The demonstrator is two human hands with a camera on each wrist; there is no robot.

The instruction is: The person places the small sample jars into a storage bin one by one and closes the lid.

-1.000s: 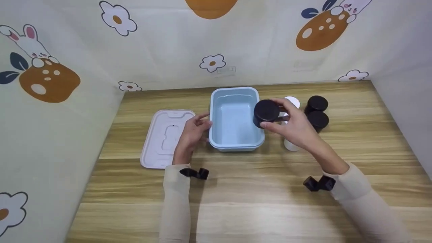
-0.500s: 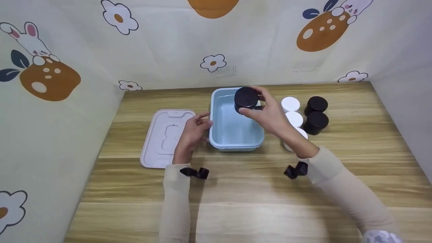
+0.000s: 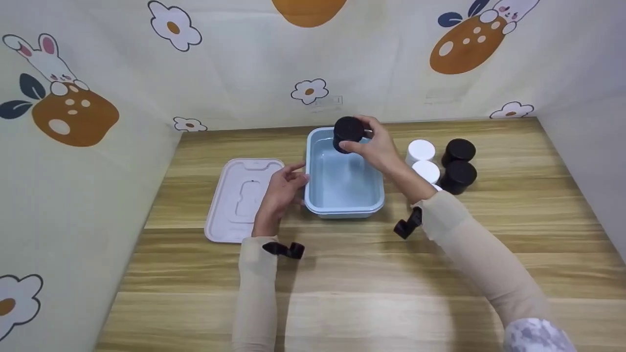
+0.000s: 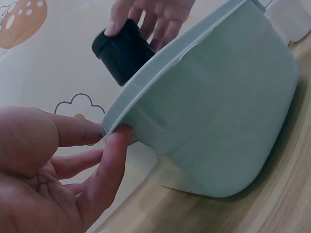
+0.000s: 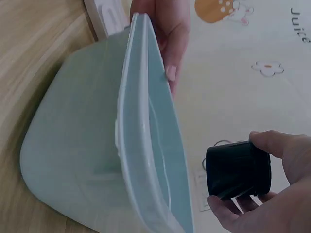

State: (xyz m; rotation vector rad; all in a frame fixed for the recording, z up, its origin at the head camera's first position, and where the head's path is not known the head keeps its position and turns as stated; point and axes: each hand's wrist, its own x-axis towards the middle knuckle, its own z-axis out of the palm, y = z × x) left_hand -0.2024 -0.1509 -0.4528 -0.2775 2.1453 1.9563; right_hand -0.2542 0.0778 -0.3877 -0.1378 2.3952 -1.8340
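In the head view, a light blue plastic tub (image 3: 345, 188) stands on the wooden table, its open top facing up. My left hand (image 3: 282, 188) holds its left rim; in the left wrist view, thumb and fingers (image 4: 114, 160) meet at the rim's edge. My right hand (image 3: 379, 146) grips a black lidded jar (image 3: 348, 133) between thumb and fingers, above the back part of the tub. The right wrist view has the jar (image 5: 237, 170) apart from the tub wall (image 5: 82, 141). The jar's far side is hidden by the fingers.
Left of the tub lies a pale lid (image 3: 230, 205), partly behind the left hand. To the right stand several white-capped jars (image 3: 421, 150), one mostly covered by the right forearm, and two black jars (image 3: 458, 177). A patterned cloth wall (image 3: 244, 78) rises behind the table.
My right hand has carried the black jar leftward and toward the back, from the tub's right edge to above its back part. The left hand has stayed at the left rim.
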